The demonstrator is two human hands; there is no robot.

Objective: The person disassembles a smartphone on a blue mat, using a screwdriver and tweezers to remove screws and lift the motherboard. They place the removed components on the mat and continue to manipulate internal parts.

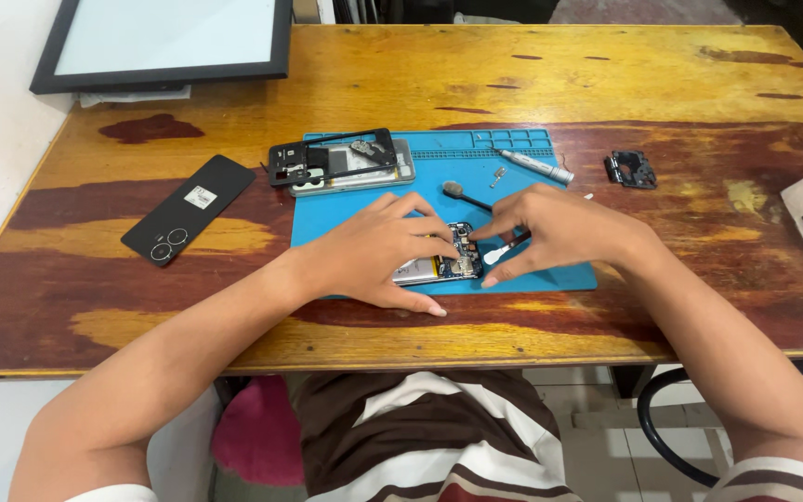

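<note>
My left hand (388,246) lies flat over an opened phone (439,265) and presses it down on the blue work mat (550,200), with my fingers spread over its top. The phone has no back, so I can see its blue circuit board and its silver battery inside. My right hand (550,232) pinches a small white pry tool (499,251), and the flat tip of the tool touches the board. The mat lies on a brown wooden table (606,74). At the far edge of the mat there is a row of little trays, and I cannot tell if anything sits in them. Near that edge lie a phone frame on top of a screen (346,163), a small brush (462,193) and a silver screwdriver (532,165). A black phone back cover (188,209) lies off the mat to my left. A small black part (631,169) lies off the mat to my right.
</note>
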